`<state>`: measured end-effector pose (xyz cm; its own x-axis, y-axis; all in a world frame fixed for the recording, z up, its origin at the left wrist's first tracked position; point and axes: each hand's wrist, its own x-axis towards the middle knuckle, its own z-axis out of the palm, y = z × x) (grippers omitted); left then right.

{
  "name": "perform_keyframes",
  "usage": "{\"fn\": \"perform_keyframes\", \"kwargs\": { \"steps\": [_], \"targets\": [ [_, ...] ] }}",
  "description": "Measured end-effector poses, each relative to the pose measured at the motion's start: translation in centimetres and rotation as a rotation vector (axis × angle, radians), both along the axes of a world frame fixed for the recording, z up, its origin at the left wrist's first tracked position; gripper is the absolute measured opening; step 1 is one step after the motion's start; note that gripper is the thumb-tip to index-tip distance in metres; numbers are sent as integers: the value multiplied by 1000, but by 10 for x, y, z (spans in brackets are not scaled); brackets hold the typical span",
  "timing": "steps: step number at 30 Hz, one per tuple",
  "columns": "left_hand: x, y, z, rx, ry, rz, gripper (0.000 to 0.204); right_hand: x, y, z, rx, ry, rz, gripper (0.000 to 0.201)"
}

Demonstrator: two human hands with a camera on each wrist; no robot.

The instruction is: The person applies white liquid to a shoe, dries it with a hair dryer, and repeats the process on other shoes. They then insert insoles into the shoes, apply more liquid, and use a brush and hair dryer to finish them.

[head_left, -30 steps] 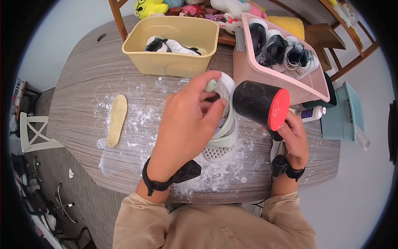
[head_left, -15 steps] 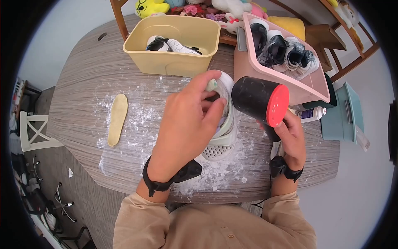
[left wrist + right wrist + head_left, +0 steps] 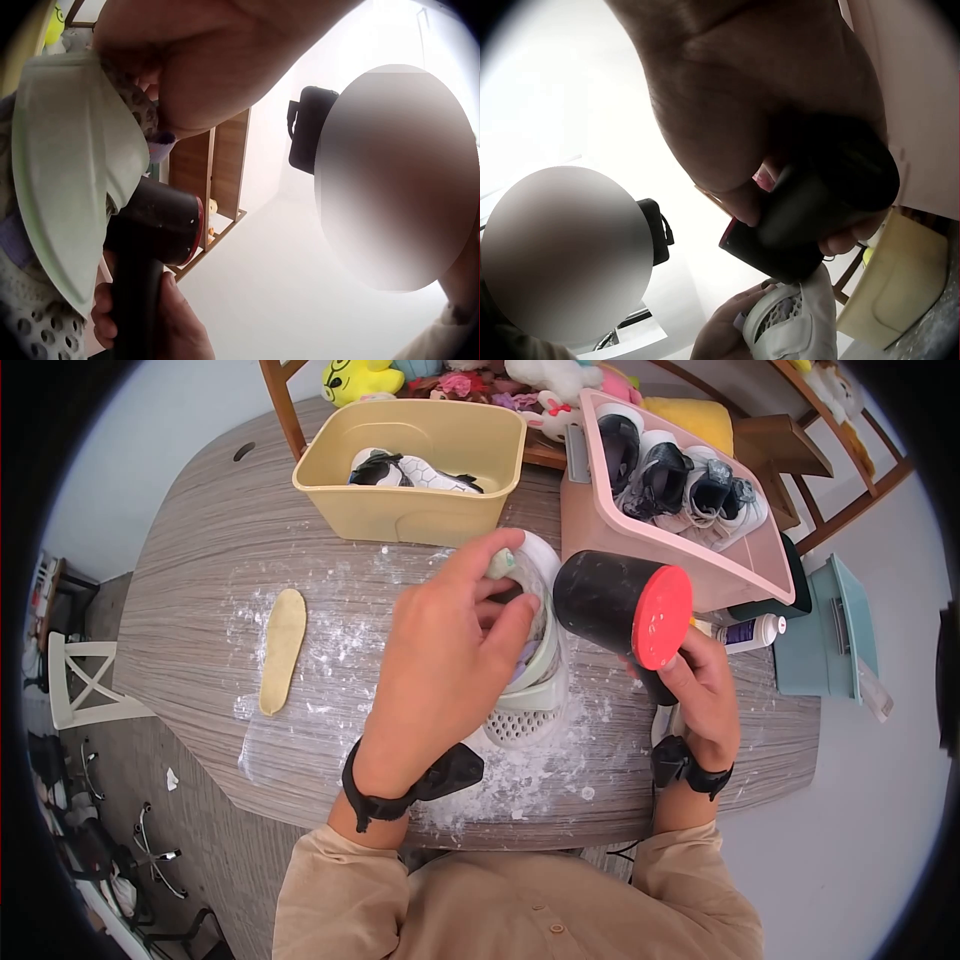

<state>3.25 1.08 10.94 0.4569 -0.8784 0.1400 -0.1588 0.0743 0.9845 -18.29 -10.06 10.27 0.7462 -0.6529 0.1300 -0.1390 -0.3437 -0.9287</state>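
Observation:
My left hand (image 3: 450,630) grips a white and pale green sneaker (image 3: 525,727) at its opening, with thumb and fingers curled at the collar. The shoe has a perforated toe and stands with that toe toward me; much of it is hidden behind the hand. In my right hand (image 3: 708,695) is a black hair dryer (image 3: 605,590) with a red round back end, held by its handle. The dryer's front end is right beside the shoe's opening, as the left wrist view also shows the dryer barrel (image 3: 161,217) close to the shoe's side (image 3: 67,165).
A yellow insole (image 3: 283,650) lies at left on the wood-grain table (image 3: 190,560), which has white powder marks. Behind stand a yellow bin (image 3: 410,515) holding a shoe and a pink bin (image 3: 680,565) with several shoes. A white bottle (image 3: 755,633) lies beyond my right hand.
The hair dryer has shifted slightly to the left, its red end tilting a little. My left hand keeps its grip on the sneaker with hardly any movement.

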Motion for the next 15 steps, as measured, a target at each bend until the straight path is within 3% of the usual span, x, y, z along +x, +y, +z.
{"fn": "perform_keyframes", "kwargs": {
  "steps": [15],
  "targets": [
    [3, 1, 4, 11, 53, 41, 41, -4, -1, 4, 22, 10, 64, 31]
  ]
}}
